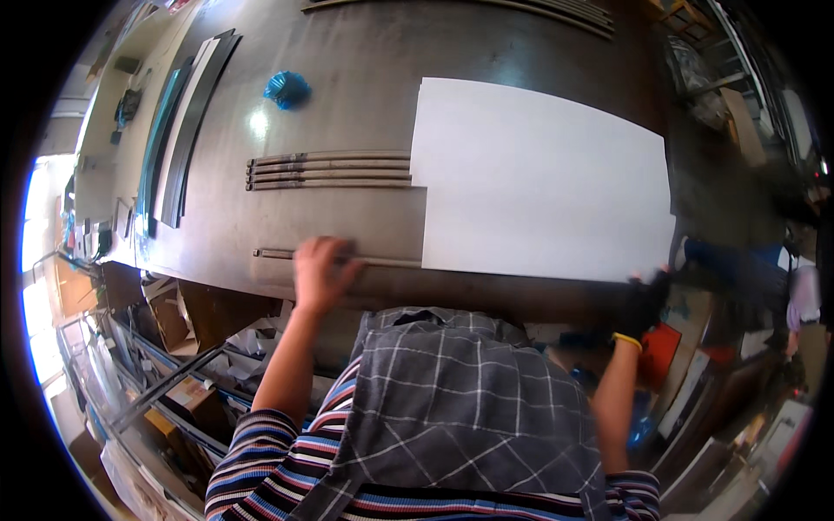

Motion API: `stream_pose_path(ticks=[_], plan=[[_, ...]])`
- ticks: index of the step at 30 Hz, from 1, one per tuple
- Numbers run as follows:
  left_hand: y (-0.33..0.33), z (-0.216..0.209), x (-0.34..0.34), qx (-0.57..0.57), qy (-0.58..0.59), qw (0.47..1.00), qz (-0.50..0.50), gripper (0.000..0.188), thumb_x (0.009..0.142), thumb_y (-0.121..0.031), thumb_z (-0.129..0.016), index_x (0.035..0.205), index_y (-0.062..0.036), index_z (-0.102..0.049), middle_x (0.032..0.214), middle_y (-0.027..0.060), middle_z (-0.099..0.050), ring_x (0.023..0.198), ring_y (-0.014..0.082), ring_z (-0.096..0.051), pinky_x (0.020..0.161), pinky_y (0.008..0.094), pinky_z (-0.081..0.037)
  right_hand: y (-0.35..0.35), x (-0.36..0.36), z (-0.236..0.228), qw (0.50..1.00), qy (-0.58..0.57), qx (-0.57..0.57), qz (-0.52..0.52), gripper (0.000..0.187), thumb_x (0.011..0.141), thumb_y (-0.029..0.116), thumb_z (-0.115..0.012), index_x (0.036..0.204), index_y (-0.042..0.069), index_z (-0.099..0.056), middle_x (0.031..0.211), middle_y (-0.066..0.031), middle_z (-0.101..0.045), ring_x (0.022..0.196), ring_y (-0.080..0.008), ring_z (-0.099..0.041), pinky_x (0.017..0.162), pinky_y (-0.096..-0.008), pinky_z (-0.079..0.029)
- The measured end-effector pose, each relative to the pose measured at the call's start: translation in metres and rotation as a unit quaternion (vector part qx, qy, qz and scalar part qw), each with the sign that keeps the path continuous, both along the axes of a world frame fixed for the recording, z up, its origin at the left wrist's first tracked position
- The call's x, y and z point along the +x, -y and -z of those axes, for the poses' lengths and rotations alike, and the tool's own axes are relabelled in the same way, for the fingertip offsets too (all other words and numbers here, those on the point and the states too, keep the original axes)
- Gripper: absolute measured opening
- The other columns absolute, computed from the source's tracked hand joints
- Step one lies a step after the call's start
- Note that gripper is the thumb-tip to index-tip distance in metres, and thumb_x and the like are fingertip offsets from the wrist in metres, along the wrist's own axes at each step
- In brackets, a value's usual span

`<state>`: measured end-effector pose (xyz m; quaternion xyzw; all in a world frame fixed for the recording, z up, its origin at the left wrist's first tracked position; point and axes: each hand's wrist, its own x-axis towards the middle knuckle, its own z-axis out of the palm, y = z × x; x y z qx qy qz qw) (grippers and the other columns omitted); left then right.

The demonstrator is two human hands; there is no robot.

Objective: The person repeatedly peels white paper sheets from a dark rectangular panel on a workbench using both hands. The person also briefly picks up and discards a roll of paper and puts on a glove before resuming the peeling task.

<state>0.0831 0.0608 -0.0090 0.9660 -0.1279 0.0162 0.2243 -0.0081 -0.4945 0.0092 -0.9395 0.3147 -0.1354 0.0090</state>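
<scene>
The left arm reaches out to the far side, with the elbow near and to the left. The left hand (pixel 320 269) is over a thin brown strip (pixel 387 261) close to the near edge of the table (pixel 365 104). Its fingers bend toward the right and the thumb sticks out a bit, so there is a gap between them. The hand is blurry, so I cannot tell if it is holding the strip.

The right arm reaches out too. The right hand (pixel 641 304) wears a black glove with bare fingertips and a yellow band (pixel 627 341) at the wrist. It is at the near right corner of a big white sheet (pixel 543 174). I cannot tell if its fingers pinch the sheet.

The sheet lies flat, to the right of the left hand and on the far side of the right hand. The thin strip runs from left of the left hand to the sheet's near left corner. Four more strips (pixel 330 165) lie side by side farther away, reaching the sheet's left edge. A crinkly blue ball (pixel 287 89) sits beyond them.
</scene>
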Motion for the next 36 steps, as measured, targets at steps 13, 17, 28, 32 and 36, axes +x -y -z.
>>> stream_pose_path(ticks=[13,17,28,32,36], plan=[[0.003,0.013,-0.017,-0.07,0.032,0.996,0.052,0.029,0.068,-0.021,-0.079,0.09,-0.0137,-0.062,0.093,0.0031,-0.057,0.093,0.0274,-0.054,0.084,0.0414,-0.038,-0.364,0.032,0.017,0.899,-0.046,0.14,-0.413,0.087,0.084,0.048,-0.063,0.142,-0.007,-0.03,0.15,-0.0259,-0.029,0.141,-0.0427,-0.024,0.115,-0.0618,-0.012],[-0.039,0.012,-0.021,-0.073,0.035,0.995,0.054,0.027,0.07,-0.023,-0.079,0.089,-0.0131,-0.063,0.093,0.0026,-0.057,0.092,0.0265,-0.054,0.084,0.0407,-0.038,-0.368,0.024,-0.005,0.893,0.05,0.195,-0.403,0.061,0.084,0.027,-0.067,0.134,0.0,-0.046,0.14,-0.0242,-0.043,0.13,-0.0412,-0.041,0.109,-0.0512,-0.032],[-0.064,0.016,-0.019,-0.087,0.04,0.994,0.058,0.028,0.069,-0.023,-0.079,0.09,-0.0128,-0.064,0.092,0.0032,-0.057,0.094,0.0268,-0.054,0.084,0.0412,-0.038,-0.395,0.058,-0.004,0.919,-0.102,0.088,-0.371,0.014,0.083,0.026,-0.065,0.078,0.013,-0.065,0.079,-0.0096,-0.06,0.074,-0.0293,-0.064,0.064,-0.0407,-0.053],[-0.063,0.016,-0.02,-0.089,0.036,0.994,0.056,0.027,0.069,-0.023,-0.079,0.089,-0.0127,-0.064,0.093,0.0034,-0.057,0.095,0.0268,-0.053,0.085,0.0412,-0.038,-0.386,0.056,-0.005,0.916,-0.096,0.128,-0.368,0.015,0.083,0.026,-0.064,0.08,0.012,-0.066,0.08,-0.0101,-0.061,0.075,-0.03,-0.064,0.064,-0.0409,-0.053],[-0.064,0.018,-0.02,-0.091,0.034,0.994,0.058,0.026,0.07,-0.024,-0.079,0.089,-0.0129,-0.065,0.094,0.0033,-0.057,0.095,0.0266,-0.053,0.086,0.0411,-0.039,-0.39,0.057,-0.01,0.914,-0.128,0.113,-0.367,0.017,0.083,0.027,-0.064,0.081,0.011,-0.066,0.082,-0.0113,-0.062,0.075,-0.0322,-0.064,0.067,-0.042,-0.053]])
